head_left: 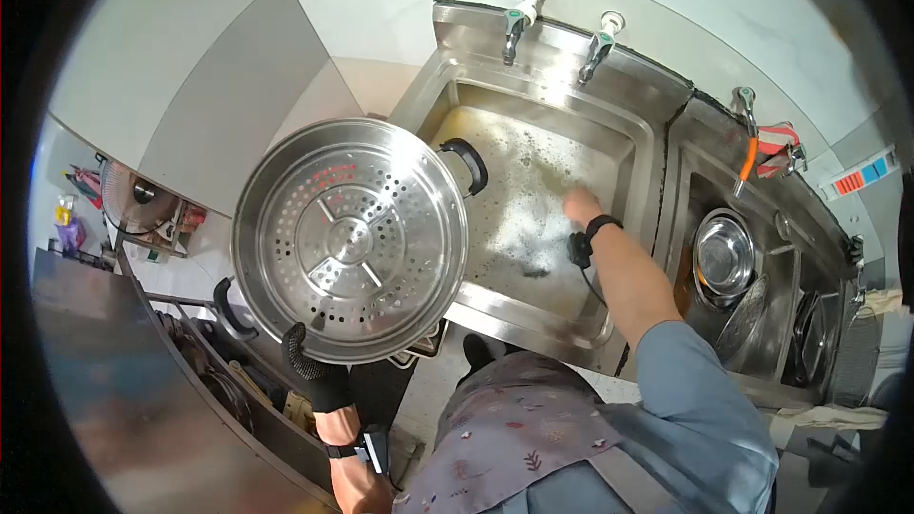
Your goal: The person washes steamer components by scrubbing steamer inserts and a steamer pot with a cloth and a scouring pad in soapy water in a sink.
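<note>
A large round steel steamer pot (348, 240) with a perforated bottom and black side handles is tilted toward me beside the sink. My left hand (312, 371), in a black glove, is closed on its lower rim, near one black handle (231, 310). My bare right hand (582, 207) is over the wide steel sink (495, 309), with its fingers curled. What they hold, if anything, does not show. Foamy, cloudy water (519, 190) lies in the sink. A dark patch shows below my right hand.
Two taps (515, 29) (600, 49) stick out above the sink. On the right, a second sink holds a steel bowl (725, 252), beneath a tap with an orange hose (747, 167). A steel counter (124, 371) borders the left, and a fan (138, 195) stands beyond it.
</note>
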Demonstrator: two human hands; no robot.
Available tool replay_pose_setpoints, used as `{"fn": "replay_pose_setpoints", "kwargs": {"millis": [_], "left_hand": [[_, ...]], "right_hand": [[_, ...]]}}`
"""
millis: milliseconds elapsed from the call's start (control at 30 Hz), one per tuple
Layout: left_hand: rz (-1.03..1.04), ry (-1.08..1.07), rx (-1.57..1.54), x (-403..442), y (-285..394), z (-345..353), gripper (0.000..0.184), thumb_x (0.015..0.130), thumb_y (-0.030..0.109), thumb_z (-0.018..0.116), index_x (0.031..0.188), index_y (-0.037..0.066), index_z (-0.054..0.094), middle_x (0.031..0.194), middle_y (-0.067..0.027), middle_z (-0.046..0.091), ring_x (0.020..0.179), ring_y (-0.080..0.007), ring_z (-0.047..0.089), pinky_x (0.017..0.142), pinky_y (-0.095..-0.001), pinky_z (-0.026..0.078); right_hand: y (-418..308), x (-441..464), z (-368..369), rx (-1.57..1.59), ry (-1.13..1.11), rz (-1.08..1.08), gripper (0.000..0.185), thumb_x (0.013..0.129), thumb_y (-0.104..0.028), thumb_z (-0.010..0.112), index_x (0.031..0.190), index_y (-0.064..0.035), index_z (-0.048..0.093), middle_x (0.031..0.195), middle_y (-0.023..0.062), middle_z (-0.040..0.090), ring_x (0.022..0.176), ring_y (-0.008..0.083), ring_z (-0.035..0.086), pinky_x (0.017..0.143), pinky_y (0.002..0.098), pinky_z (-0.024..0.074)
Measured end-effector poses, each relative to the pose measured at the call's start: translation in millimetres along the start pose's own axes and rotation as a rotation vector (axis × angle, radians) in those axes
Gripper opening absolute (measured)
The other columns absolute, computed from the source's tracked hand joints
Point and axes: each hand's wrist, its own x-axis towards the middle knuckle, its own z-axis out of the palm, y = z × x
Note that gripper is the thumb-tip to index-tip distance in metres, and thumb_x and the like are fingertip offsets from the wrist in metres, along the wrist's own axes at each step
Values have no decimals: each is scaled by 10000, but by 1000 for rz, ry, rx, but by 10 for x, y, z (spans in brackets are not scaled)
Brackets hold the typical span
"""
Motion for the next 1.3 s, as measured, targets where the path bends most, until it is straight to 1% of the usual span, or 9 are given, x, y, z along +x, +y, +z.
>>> {"fn": "replay_pose_setpoints", "kwargs": {"millis": [200,333,367,433,500,633,767,1200,1300], "left_hand": [[-239,-55,-322,6,-400,-289,240,942,127,605,1145,0,614,1256,-156,587,1157,-302,592,965,-510,575],[-261,55,-244,-116,-302,-92,254,916,144,611,1124,0,625,1216,-165,608,1123,-314,602,988,-498,562],[-86,29,66,-157,-315,-103,279,885,176,630,1108,9,633,1202,-166,614,1119,-325,604,1018,-505,541],[-475,183,-465,-103,246,213,318,840,205,655,1099,20,646,1210,-170,613,1088,-335,616,1013,-481,520],[-468,217,-555,-157,536,326,217,853,152,631,1008,12,688,996,-136,696,958,-276,656,917,-409,518],[-601,215,-462,-101,515,247,221,862,153,618,1015,11,692,965,-143,708,944,-287,664,916,-404,528],[-344,82,-258,-151,424,227,225,893,181,596,1015,23,698,982,-140,705,947,-268,663,899,-401,535],[-722,152,-598,-29,517,276,237,856,230,608,997,51,673,972,-103,667,901,-269,652,860,-406,549],[-595,106,-555,-25,446,247,228,839,219,621,976,46,679,972,-105,667,900,-277,651,856,-414,552]], "right_hand": [[-885,-182,-1133,593,-295,111,359,836,-242,571,982,38,742,1066,244,712,983,397,678,847,454,533],[-1237,-248,-1775,277,-293,181,266,827,-204,626,979,-59,788,1064,206,745,994,386,694,839,497,536],[-1312,-124,-1552,299,25,27,264,848,-186,612,1012,-68,783,1076,209,742,1007,388,695,855,498,541],[-1501,21,-1445,333,358,-178,266,870,-168,598,1044,-77,777,1089,213,739,1019,391,696,871,498,546],[-1670,-12,-1475,187,243,-542,297,915,-134,542,1109,-30,741,1238,216,688,1121,381,668,933,483,542],[-1797,-92,-1553,294,-276,-225,327,923,-149,541,1149,-8,730,1267,199,682,1186,374,645,1013,471,508],[-1729,-55,-1404,167,-237,-157,321,937,-181,571,1182,-58,738,1278,180,686,1201,320,653,969,472,524],[-1572,-471,-2056,93,-622,-268,468,793,-298,688,1184,-43,723,1157,217,716,1054,388,688,936,448,541],[-1149,-503,-2119,422,-407,-180,641,757,-368,761,1295,-33,665,1256,231,678,1162,343,649,979,410,515]]}}
